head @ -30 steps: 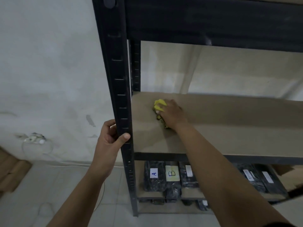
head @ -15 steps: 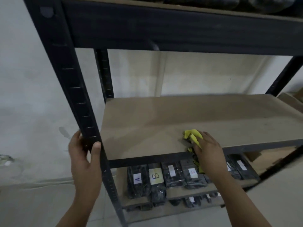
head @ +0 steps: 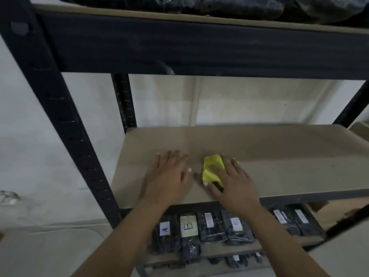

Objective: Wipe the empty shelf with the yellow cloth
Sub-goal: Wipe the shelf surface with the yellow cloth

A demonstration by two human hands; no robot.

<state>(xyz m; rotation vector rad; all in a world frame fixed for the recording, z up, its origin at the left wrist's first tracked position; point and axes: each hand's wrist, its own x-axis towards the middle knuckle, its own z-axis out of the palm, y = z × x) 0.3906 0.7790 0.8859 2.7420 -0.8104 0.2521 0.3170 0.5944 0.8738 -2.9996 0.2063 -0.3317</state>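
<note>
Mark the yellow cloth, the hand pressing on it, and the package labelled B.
yellow cloth [head: 212, 168]: head view, on its bare yellow fold left of the fingers.
right hand [head: 235, 181]: head view, on the back of the hand.
package labelled B [head: 188, 225]: head view, on its pale label.

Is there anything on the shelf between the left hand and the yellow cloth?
No. In the head view, only a bare strip of brown shelf separates the flat left hand from the yellow cloth under the right hand.
</note>
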